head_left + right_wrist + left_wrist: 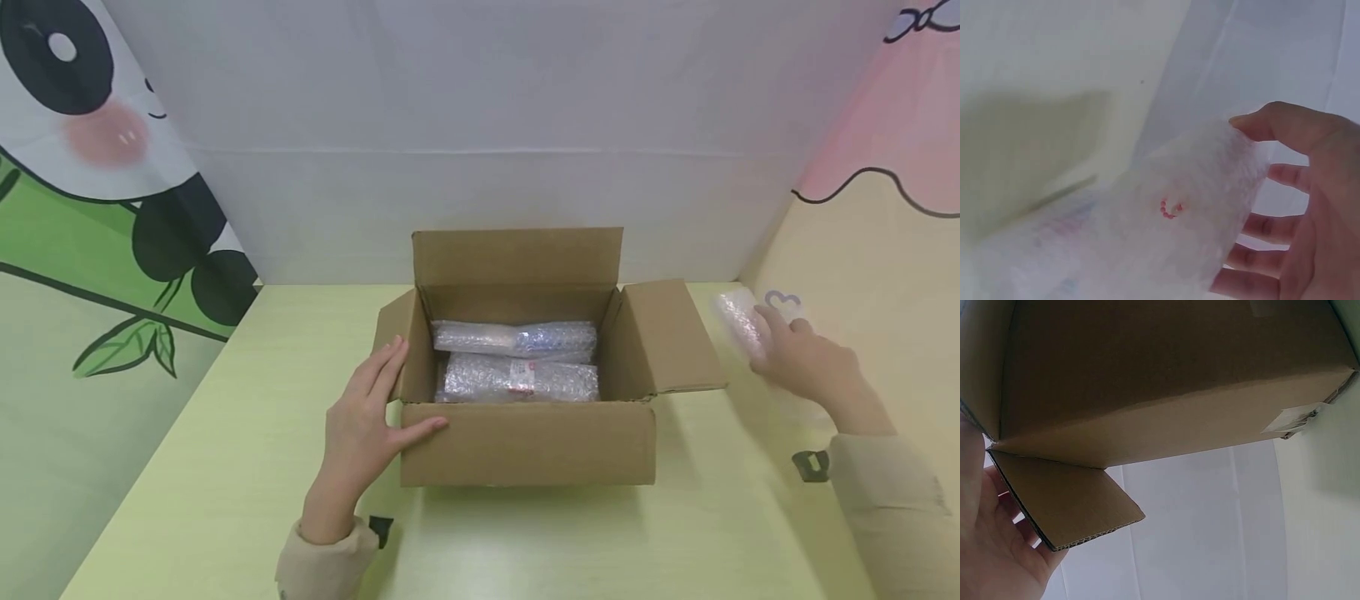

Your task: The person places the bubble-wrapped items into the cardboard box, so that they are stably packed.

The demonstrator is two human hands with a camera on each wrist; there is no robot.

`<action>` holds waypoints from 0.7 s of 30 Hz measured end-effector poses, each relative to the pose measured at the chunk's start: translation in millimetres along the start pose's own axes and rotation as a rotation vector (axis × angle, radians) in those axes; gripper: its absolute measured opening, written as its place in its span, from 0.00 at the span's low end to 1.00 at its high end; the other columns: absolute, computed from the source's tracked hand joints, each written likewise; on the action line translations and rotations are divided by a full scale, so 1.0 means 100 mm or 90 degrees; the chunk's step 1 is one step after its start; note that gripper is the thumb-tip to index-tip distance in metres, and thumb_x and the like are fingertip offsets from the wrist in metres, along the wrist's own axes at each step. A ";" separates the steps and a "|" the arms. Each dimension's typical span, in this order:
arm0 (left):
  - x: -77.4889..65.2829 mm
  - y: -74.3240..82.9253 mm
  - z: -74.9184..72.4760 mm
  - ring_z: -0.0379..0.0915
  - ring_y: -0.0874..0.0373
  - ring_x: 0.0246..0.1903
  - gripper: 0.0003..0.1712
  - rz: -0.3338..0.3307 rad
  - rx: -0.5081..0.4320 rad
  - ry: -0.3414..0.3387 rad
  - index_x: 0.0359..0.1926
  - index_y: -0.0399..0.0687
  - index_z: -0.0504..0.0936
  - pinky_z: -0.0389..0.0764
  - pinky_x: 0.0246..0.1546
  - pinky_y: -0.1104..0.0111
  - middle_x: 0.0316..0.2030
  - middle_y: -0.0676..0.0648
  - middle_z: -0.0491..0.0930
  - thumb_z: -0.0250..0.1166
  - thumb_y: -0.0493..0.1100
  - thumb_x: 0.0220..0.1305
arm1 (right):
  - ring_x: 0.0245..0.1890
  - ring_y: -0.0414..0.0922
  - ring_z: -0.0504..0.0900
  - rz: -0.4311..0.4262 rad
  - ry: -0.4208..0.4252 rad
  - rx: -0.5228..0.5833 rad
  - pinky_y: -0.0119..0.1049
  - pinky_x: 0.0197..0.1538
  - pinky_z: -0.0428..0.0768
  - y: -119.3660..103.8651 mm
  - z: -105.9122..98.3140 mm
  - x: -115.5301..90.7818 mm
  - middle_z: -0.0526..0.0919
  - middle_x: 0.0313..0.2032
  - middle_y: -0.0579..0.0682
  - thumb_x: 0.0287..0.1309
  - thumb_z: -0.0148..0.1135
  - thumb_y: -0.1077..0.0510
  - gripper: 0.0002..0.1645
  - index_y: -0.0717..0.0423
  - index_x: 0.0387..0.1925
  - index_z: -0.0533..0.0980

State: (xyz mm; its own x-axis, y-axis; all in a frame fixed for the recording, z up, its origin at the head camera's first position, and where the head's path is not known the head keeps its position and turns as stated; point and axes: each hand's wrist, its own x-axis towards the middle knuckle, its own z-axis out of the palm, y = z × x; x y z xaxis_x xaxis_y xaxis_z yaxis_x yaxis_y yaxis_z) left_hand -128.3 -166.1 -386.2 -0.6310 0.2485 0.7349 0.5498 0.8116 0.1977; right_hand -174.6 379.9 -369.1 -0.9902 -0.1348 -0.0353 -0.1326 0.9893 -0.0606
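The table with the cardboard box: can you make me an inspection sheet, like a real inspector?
Surface: pale yellow table.
Job's things: open cardboard box, at least two bubble-wrapped packages inside.
Clutter: small dark piece near each sleeve; can't tell whether worn or loose.
Hands: left hand rests at the box's front left corner; right hand holds another wrapped package.
Cables: nothing seen.
Surroundings: pale backdrop behind, cartoon picture at left, pink-and-cream wall at right.

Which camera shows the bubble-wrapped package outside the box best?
The right wrist view: the bubble-wrapped package looks biggest there, and even its red mark shows, though the picture is blurry. The head view shows it smaller and blurred, to the right of the box. The left wrist view doesn't show it.
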 end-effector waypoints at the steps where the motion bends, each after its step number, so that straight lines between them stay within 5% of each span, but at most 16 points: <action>1: 0.00 0.00 0.00 0.73 0.43 0.58 0.57 -0.001 0.000 0.000 0.67 0.42 0.70 0.83 0.25 0.59 0.62 0.40 0.74 0.47 0.82 0.53 | 0.48 0.71 0.72 -0.013 0.016 -0.014 0.61 0.23 0.75 -0.02 -0.05 -0.01 0.65 0.58 0.73 0.59 0.55 0.52 0.43 0.64 0.70 0.51; 6: 0.00 0.01 -0.02 0.73 0.42 0.59 0.57 -0.003 0.002 -0.002 0.67 0.42 0.69 0.83 0.25 0.60 0.63 0.40 0.74 0.47 0.82 0.53 | 0.39 0.66 0.77 -0.045 0.101 -0.046 0.55 0.18 0.73 -0.14 -0.29 -0.05 0.70 0.52 0.72 0.59 0.56 0.52 0.40 0.62 0.68 0.55; 10: -0.01 0.01 -0.02 0.73 0.42 0.59 0.57 -0.002 0.001 -0.001 0.67 0.41 0.69 0.83 0.26 0.59 0.63 0.40 0.74 0.47 0.82 0.53 | 0.29 0.58 0.78 -0.027 0.100 -0.011 0.48 0.16 0.72 -0.29 -0.51 -0.06 0.70 0.47 0.75 0.61 0.58 0.47 0.45 0.56 0.72 0.50; 21: -0.01 0.01 -0.01 0.72 0.42 0.59 0.59 -0.001 -0.009 0.003 0.67 0.40 0.69 0.84 0.31 0.56 0.63 0.40 0.73 0.46 0.83 0.52 | 0.26 0.50 0.77 -0.102 0.171 -0.008 0.45 0.18 0.71 -0.87 -1.19 -0.11 0.72 0.51 0.65 0.58 0.64 0.49 0.50 0.41 0.75 0.48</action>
State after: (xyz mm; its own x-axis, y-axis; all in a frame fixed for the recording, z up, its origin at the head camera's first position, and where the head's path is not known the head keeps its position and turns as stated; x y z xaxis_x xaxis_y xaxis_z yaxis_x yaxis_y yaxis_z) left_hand -126.6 -166.0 -386.4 -0.6292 0.2454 0.7374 0.5570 0.8041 0.2077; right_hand -156.9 301.8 -244.8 -0.9326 -0.2710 0.2385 -0.2863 0.9576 -0.0315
